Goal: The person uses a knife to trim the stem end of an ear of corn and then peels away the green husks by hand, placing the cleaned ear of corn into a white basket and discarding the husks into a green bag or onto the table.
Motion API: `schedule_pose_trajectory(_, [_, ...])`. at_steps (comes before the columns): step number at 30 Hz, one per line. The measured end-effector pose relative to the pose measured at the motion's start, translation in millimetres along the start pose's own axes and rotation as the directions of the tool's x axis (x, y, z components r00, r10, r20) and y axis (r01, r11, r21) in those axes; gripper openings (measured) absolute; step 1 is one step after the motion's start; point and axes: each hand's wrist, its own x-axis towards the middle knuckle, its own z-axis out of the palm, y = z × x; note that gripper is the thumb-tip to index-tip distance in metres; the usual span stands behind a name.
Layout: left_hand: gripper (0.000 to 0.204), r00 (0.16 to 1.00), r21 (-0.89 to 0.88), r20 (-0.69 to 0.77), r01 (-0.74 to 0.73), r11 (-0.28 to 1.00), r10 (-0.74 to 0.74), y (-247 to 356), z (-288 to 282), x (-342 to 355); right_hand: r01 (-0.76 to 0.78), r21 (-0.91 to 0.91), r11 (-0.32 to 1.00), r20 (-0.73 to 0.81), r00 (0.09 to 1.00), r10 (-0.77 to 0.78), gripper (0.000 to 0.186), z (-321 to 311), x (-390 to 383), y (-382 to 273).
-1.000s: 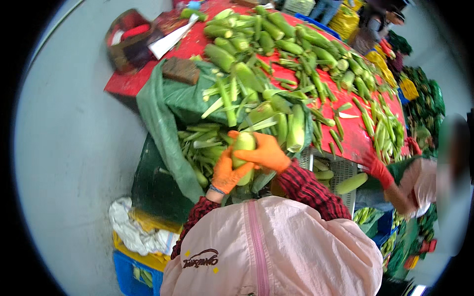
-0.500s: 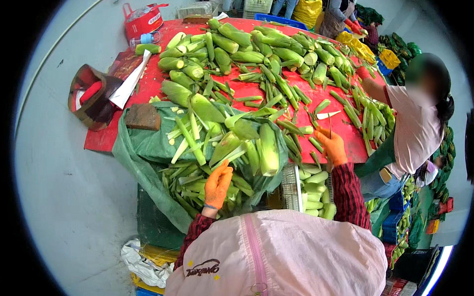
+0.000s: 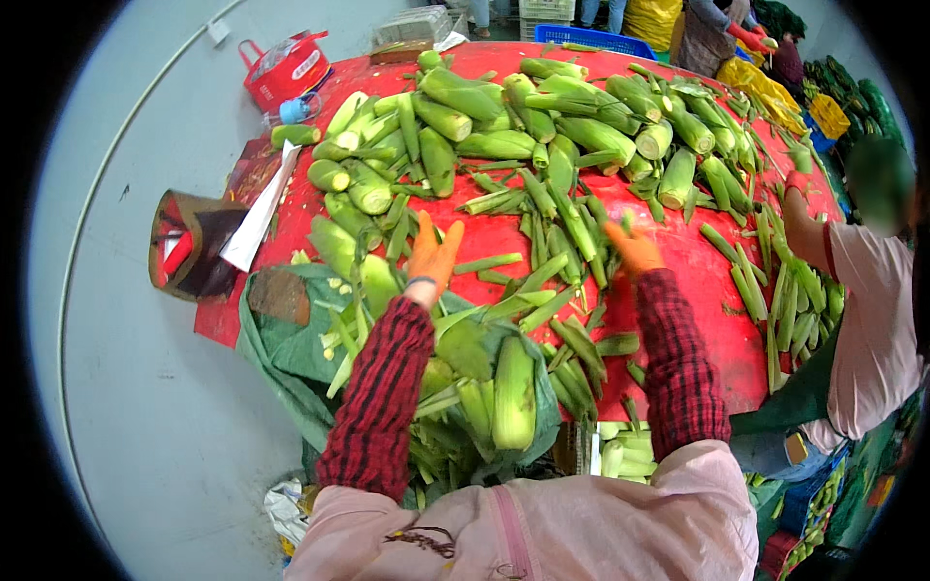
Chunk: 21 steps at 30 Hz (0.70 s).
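Note:
My left hand (image 3: 433, 256), in an orange glove, is over the red table with its fingers apart and nothing in them. Unhusked corn ears (image 3: 368, 187) lie just beyond it. Across the loose green husks (image 3: 572, 221), my right hand (image 3: 635, 249) reaches forward, also gloved in orange. Its fingers are blurred, and a small pale spot shows at their tips; whether it holds anything is unclear. Nearer me, a green sack (image 3: 276, 339) hangs at the table edge, filled with husks. One large ear (image 3: 513, 392) lies on top of them.
The red table (image 3: 717, 320) carries a long heap of corn at its far side. A brown block (image 3: 279, 294) sits on the sack's edge. Peeled corn (image 3: 628, 453) lies in a crate below the table edge. A co-worker (image 3: 872, 310) stands at the right, arm over the table.
Both my hands have moved forward, from the sack and the table's near edge to over the husks and corn. My left fingers have spread. The view has shifted.

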Motion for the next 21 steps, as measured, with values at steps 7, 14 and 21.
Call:
schedule_pose_trajectory(7, [0.084, 0.993, -0.035, 0.114, 0.006, 0.999, -0.002, 4.3, 129.2, 40.1, 0.029, 0.006, 1.000, 0.222, 0.975, -0.030, 0.083, 131.9, -8.4, -75.9])
schedule_pose_trajectory(14, [0.065, 0.992, -0.410, 0.103, -0.027, 0.912, 0.075, 27.4, 69.0, 30.9, 0.288, 0.405, 0.868, 0.118, 0.925, -0.362, 0.063, 147.7, -40.8, -104.7])
schedule_pose_trajectory(21, [0.043, 0.928, -0.352, -0.166, -0.373, 0.858, 0.335, 9.8, -105.2, -122.4, 0.571, 0.453, 0.685, 0.110, 0.727, -0.678, 0.061, 180.4, -240.3, -168.0])
